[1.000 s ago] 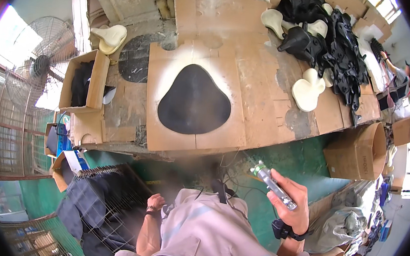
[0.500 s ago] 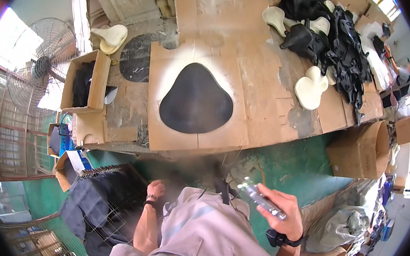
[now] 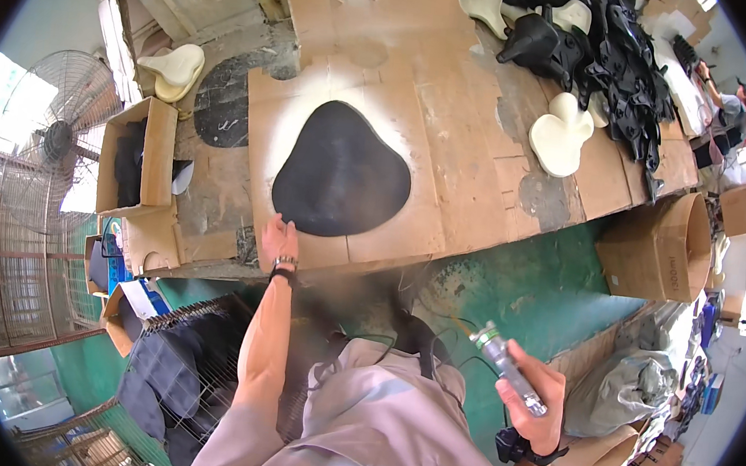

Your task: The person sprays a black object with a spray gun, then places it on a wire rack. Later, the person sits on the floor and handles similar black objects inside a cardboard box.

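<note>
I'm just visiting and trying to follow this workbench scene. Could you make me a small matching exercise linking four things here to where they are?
Things:
1. black saddle-shaped piece
2. metal spray tool
3. cream saddle-shaped piece
4. fan

Places:
a. in the right hand
b. far left, beside the bench
c. on cardboard, by the left hand
d. right part of the bench

Pairs: 1-c, 2-a, 3-d, 4-b

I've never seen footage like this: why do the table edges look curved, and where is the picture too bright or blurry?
Head view: the fisheye lens bends the cardboard-covered table toward the rim and leaves black corners; daylight behind the fan is blown out white; a soft smudge blurs the middle, just below the left hand; the black piece and the right hand with its spray tool stay sharp.
</note>
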The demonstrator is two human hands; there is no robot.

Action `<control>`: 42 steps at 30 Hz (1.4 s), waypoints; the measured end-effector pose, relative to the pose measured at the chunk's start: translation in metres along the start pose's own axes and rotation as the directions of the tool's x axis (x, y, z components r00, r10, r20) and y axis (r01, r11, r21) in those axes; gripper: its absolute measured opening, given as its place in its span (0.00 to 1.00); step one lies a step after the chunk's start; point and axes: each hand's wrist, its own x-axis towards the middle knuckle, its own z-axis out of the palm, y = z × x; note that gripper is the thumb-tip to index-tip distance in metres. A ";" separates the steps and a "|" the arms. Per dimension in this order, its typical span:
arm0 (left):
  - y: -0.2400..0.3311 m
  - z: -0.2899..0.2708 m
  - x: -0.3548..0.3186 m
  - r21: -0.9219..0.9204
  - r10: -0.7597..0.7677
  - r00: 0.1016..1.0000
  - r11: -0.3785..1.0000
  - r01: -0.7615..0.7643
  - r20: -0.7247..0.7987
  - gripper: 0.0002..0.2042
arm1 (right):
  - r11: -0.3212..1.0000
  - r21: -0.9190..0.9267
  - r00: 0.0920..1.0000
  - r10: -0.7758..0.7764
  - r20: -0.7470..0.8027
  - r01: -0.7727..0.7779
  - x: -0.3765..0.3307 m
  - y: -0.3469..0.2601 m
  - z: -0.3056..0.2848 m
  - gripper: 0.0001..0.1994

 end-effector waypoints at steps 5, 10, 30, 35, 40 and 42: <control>0.028 0.002 0.011 0.175 -0.114 0.993 0.977 0.119 -0.039 0.22 | 1.000 0.030 0.999 0.008 -0.040 -0.007 0.000 0.017 -0.003 0.26; 0.060 0.005 0.017 0.065 -0.140 0.950 0.984 0.164 -0.280 0.22 | 0.999 0.029 0.998 0.039 -0.041 -0.038 0.011 0.036 0.003 0.24; 0.159 -0.201 -0.024 -0.807 -0.052 0.983 -0.580 0.112 0.174 0.12 | 0.981 -0.036 0.952 -0.177 0.248 0.192 0.119 0.111 0.077 0.25; 0.103 -0.245 -0.094 -0.718 -0.131 0.983 -0.696 0.004 0.132 0.09 | 0.929 -0.324 0.950 -0.076 0.302 0.177 0.198 0.236 0.191 0.20; 0.050 -0.272 -0.197 -0.687 -0.398 0.916 -0.680 -0.256 0.052 0.10 | 0.937 -0.311 0.930 -0.037 0.365 0.159 0.215 0.308 0.198 0.13; 0.038 -0.294 -0.248 -0.623 -0.488 0.872 -0.679 -0.389 -0.012 0.13 | 0.992 -0.124 0.868 0.049 0.495 0.015 0.207 0.276 0.197 0.04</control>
